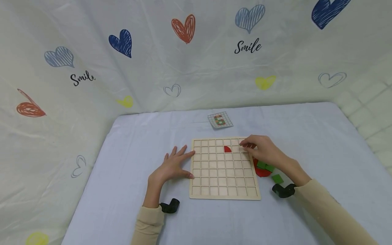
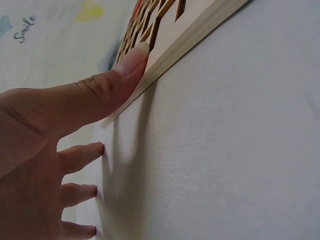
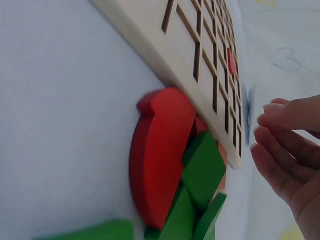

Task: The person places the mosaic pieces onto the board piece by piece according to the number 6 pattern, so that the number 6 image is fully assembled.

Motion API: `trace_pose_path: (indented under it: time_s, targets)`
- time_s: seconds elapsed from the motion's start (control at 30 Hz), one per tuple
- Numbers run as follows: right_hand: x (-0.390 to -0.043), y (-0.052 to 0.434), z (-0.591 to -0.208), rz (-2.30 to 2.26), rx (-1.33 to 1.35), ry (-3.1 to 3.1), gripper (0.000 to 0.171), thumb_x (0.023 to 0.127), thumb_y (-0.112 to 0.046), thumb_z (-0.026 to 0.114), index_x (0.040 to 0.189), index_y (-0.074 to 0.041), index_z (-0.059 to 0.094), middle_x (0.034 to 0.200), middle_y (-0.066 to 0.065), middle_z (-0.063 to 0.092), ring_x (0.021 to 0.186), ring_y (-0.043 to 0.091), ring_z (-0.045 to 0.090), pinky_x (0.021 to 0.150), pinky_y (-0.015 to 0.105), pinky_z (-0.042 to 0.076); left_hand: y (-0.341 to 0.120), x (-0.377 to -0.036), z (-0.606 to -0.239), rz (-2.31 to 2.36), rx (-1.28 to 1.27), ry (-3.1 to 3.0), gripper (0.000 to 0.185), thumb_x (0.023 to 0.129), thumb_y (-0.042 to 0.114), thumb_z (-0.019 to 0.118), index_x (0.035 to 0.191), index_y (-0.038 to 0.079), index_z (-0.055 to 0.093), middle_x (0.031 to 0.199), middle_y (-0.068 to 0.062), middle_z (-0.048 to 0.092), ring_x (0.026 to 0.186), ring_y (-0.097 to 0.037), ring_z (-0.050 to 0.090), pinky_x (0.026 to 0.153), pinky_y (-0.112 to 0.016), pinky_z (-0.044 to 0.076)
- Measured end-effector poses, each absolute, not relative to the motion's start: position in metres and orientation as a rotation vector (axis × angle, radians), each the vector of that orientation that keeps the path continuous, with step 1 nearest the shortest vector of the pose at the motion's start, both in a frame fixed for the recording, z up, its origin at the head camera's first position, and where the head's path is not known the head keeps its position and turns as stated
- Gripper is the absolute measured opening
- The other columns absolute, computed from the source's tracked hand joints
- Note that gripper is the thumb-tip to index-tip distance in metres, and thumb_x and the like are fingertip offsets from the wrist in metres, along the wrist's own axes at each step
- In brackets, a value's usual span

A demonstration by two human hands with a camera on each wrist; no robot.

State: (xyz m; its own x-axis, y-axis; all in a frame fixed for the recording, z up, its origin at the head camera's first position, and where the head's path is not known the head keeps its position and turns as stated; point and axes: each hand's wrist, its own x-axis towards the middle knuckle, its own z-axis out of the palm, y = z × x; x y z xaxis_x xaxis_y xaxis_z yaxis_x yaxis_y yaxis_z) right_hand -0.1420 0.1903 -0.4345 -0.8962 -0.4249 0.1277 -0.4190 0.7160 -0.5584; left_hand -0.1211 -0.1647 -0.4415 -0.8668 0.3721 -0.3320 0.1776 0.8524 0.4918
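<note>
**Right hand over the board's far right corner, left hand bracing its near-left edge**

Across the table (image 1: 306, 136), the wooden grid board (image 1: 225, 190) lay square between both hands. The right hand (image 1: 264, 150) hovered over its far right cells, fingertips (image 1: 245, 144) pinched together on something small, seemingly red; a red piece (image 1: 227, 149) sat just left of them. The left hand (image 1: 171, 166) lay spread, thumb (image 2: 131, 60) touching the board's left edge. Loose red and green pieces (image 3: 185, 170) lay beside the right edge.

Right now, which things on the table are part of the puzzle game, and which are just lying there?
Part of the game:
wooden grid board
red piece set in the board
left hand pressing on the board's edge
right hand at the board's top right corner
pile of red and green pieces
pattern card

Just lying there:
table cloth
heart-print backdrop
</note>
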Motion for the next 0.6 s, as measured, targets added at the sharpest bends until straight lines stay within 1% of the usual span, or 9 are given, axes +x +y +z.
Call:
trace_pose_path:
  time_s: [0.2,0.33,0.47,0.6]
  targets:
    - [-0.139,0.205,-0.436,-0.858,-0.691,2.902,0.017,0.086,-0.005,0.070,0.102,-0.004,0.073,0.091,0.002,0.070,0.080,0.014,0.063,0.072,0.031,0.056,-0.165,-0.122,-0.442,0.659,0.414,2.600,0.092,0.070,0.042,0.085,0.149,0.036,0.037,0.164,0.000,0.014,0.152,-0.035,-0.004,0.117,-0.065,0.000]
    - [-0.135,0.214,-0.436,-0.836,-0.635,2.885,0.019,0.084,-0.007,0.072,0.103,-0.002,0.072,0.094,0.005,0.069,0.084,0.020,0.064,0.073,0.034,0.056,-0.166,-0.122,-0.443,0.658,0.422,2.592,0.092,0.072,0.042,0.084,0.150,0.035,0.036,0.165,0.000,0.013,0.152,-0.035,-0.004,0.117,-0.065,0.000]
    - [-0.133,0.219,-0.437,-0.803,-0.619,2.873,0.021,0.083,-0.008,0.073,0.103,-0.001,0.072,0.095,0.007,0.067,0.086,0.023,0.063,0.071,0.035,0.056,-0.168,-0.122,-0.444,0.658,0.414,2.578,0.092,0.074,0.043,0.082,0.151,0.034,0.034,0.165,0.001,0.013,0.152,-0.034,-0.005,0.118,-0.064,-0.001]
    - [-0.133,0.223,-0.439,-0.749,-0.602,2.870,0.020,0.082,-0.008,0.074,0.101,-0.002,0.072,0.093,0.006,0.065,0.084,0.021,0.060,0.069,0.032,0.053,-0.168,-0.122,-0.443,0.656,0.408,2.567,0.092,0.074,0.045,0.081,0.152,0.033,0.033,0.165,0.002,0.012,0.152,-0.033,-0.006,0.118,-0.063,-0.001]
